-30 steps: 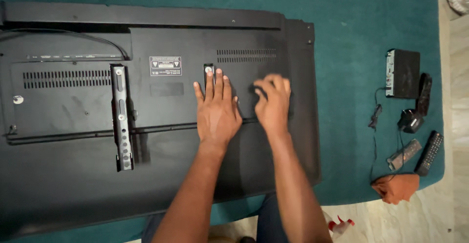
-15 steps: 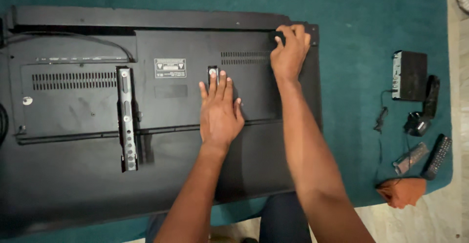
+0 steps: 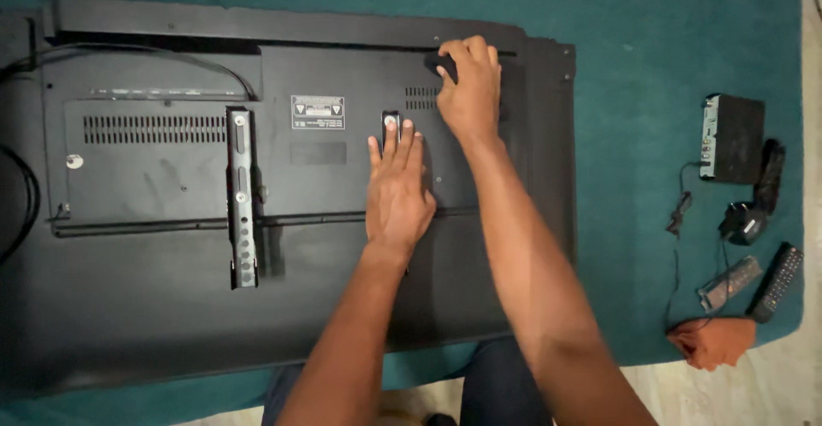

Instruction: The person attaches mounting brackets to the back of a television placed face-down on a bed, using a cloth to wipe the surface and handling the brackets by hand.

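Television, face down on the teal carpet, spans left to right. Our left hand lies open, flat beside its vertical mounting bracket; our right hand grips a dark object near the top-right corner.

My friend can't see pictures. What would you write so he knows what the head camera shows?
A person's left hand lies flat on the back of a big black television lying face down on a teal carpet, while the right hand grips a small dark object near its top edge. A black box, remotes and an orange cloth lie to the right.
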